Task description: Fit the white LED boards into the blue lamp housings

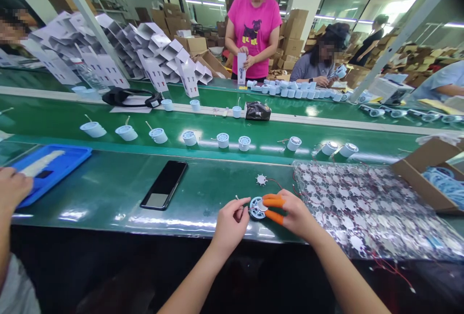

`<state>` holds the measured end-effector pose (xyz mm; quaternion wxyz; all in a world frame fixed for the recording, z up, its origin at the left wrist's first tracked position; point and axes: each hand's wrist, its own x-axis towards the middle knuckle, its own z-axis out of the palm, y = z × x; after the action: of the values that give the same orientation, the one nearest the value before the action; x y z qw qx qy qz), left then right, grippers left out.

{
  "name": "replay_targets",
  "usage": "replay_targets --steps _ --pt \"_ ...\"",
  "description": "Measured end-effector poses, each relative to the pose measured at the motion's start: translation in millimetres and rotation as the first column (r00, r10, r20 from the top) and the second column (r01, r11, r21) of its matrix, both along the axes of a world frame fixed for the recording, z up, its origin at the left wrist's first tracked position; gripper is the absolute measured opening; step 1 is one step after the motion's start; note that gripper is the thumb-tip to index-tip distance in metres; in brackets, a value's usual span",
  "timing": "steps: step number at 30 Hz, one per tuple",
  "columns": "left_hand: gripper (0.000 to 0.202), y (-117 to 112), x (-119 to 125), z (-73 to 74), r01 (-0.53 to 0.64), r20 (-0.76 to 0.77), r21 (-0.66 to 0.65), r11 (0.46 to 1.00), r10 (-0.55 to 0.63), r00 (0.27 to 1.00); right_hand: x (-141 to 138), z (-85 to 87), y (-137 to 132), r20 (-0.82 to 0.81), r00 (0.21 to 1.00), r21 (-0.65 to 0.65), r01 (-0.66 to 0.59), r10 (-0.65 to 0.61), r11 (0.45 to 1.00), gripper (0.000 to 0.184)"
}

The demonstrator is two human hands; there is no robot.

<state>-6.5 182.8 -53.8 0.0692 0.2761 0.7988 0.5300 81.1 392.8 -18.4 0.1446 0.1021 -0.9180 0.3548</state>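
Observation:
A round light blue housing [257, 209] with spoke-like openings lies near the front edge of the green bench, a silvery disc [262, 205] on its top. My right hand [295, 215] comes in from the right, orange covers on its thumb and a finger, and these close on the disc. At the housing's left rim is my left hand [232, 220], fingers pinched by a thin wire; exactly what they grip is partly hidden. Just behind lies a loose star-edged silver disc [261, 179] with a red wire.
Many silver discs with red wires cover a clear sheet [348, 207] at right, beside a cardboard box [427, 174]. A phone [164, 185] and a blue tray [78, 152] lie left, near another person's hand [14, 186]. Light blue housings [189, 138] line the belt; co-workers sit and stand beyond.

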Motion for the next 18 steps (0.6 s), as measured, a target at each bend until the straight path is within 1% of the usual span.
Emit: replay_targets --steps 3,6,8,10,12,15,18 --pt "0.029 4.5 1.9 -5.7 -0.022 -0.115 -0.007 1.0 0.021 0.993 0.3 -4.8 -1.3 -0.024 1.0 -0.018 0.001 -0.001 1.0 0.025" --pt "0.032 14.3 -4.7 -8.9 -0.014 -0.236 0.019 1.0 0.018 0.972 0.3 -9.7 -7.0 -0.048 0.993 -0.019 0.109 -0.11 0.994 0.022" --pt "0.031 19.2 -11.6 -8.2 -0.011 -0.238 0.041 0.999 0.021 0.971 0.3 -11.7 -11.0 -0.047 0.98 -0.017 0.194 -0.195 0.981 0.022" --pt "0.029 19.6 -17.5 -6.4 -0.002 -0.176 0.054 0.999 0.011 0.984 0.4 -12.4 -13.3 -0.04 0.97 -0.019 0.237 -0.238 0.971 0.022" --pt "0.026 15.5 -20.2 -5.2 0.037 -0.119 0.057 0.998 -0.03 0.992 0.6 -12.1 -13.3 -0.028 0.977 -0.014 0.213 -0.213 0.977 0.022" --pt "0.026 6.0 -18.1 -5.2 0.101 -0.144 0.069 0.992 -0.09 0.985 1.3 -10.8 -11.3 -0.039 0.992 -0.018 0.122 -0.123 0.992 0.022" --pt "0.025 0.1 -11.7 -5.6 0.069 -0.153 0.124 0.99 -0.05 0.987 2.0 -10.0 -10.1 -0.052 0.994 -0.04 0.091 -0.093 0.995 0.022"
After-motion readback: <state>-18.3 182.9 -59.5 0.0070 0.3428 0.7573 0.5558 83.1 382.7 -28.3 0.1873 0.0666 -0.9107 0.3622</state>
